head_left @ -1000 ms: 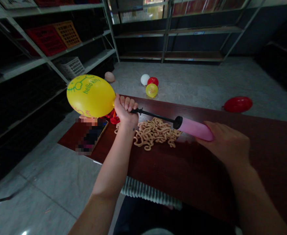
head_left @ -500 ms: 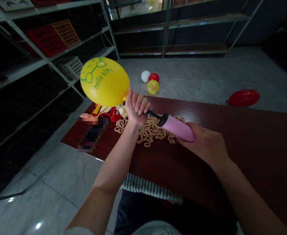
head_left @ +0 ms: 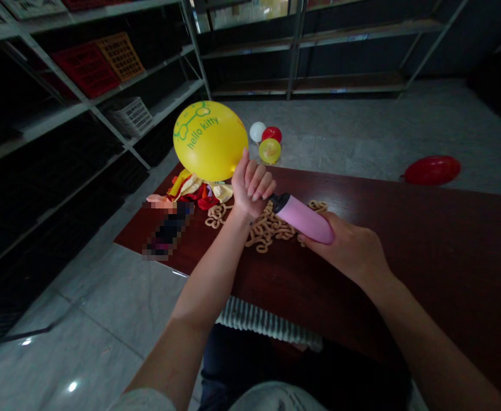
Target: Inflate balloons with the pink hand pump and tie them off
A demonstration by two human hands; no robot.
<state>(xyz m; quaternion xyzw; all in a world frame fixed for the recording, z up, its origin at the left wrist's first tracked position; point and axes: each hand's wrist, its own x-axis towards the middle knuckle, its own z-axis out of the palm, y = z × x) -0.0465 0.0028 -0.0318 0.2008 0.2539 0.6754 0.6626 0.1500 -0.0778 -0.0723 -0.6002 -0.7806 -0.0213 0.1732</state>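
My left hand [head_left: 251,184] is closed around the neck of an inflated yellow "hello kitty" balloon [head_left: 210,140] and the front end of the pump. My right hand [head_left: 348,249] grips the pink barrel of the hand pump [head_left: 304,219], which is pushed in so its black rod is hidden. Both hands hover over the dark red table [head_left: 404,251]. Beneath them lies a heap of tan curly clips [head_left: 267,228].
Flat uninflated balloons [head_left: 194,191] and a blurred dark object [head_left: 167,231] lie at the table's left end. White, red and yellow balloons [head_left: 267,141] and a red balloon [head_left: 432,169] rest on the floor. Metal shelves with crates [head_left: 105,63] stand left and behind.
My right hand has pushed the pink barrel leftwards until the black rod vanished. The yellow balloon and my left hand rose and shifted right.
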